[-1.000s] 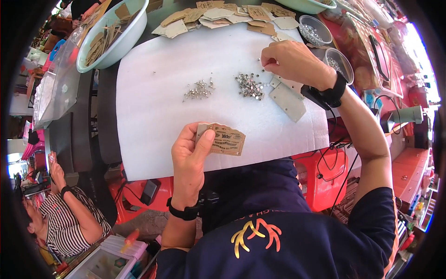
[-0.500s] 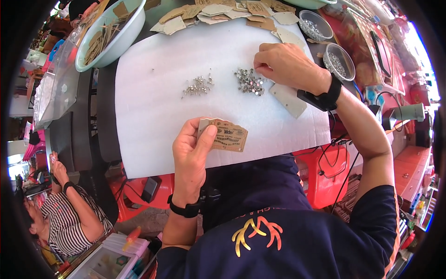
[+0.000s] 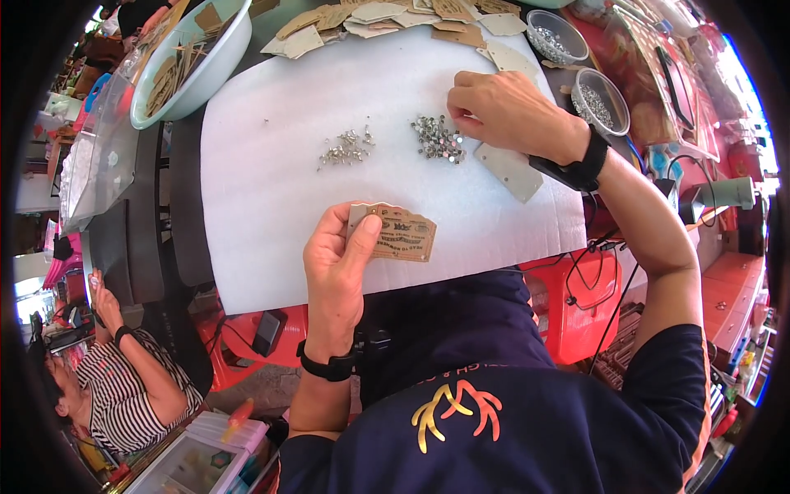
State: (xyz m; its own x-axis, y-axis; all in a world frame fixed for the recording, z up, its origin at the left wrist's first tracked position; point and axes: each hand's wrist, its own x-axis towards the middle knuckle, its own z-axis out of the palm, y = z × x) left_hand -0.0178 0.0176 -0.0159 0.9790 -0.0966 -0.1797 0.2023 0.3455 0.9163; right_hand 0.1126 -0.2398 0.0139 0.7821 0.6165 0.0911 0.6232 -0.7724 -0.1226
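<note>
Fingers (image 3: 350, 239) of the left hand (image 3: 333, 272) curl around the left end of a brown rectangular cardboard tag with dark print (image 3: 395, 233), the thumb pressed flat on its face, pinching it just above the near edge of a white foam sheet (image 3: 271, 198) spread over the counter. Across the sheet, the right hand (image 3: 510, 111) rests with its fingers (image 3: 465, 95) drawn together at the right edge of a small heap of silvery metal eyelets (image 3: 438, 138); whether anything sits between the fingertips cannot be told. A second, looser heap of small metal pieces (image 3: 346, 150) lies just left of the first. Partly under the right wrist lies a plain pale cardboard tag (image 3: 510, 171), flat on the foam. Both wrists wear black bands.

Along the far edge of the sheet lie more scattered brown and pale cardboard tags (image 3: 370, 15). To the far left stands a pale green plastic basin (image 3: 218, 70) holding tags. At the far right are two round clear plastic tubs (image 3: 601, 100) with small metal bits. At the lower left sits another person in a striped shirt (image 3: 123, 395).
</note>
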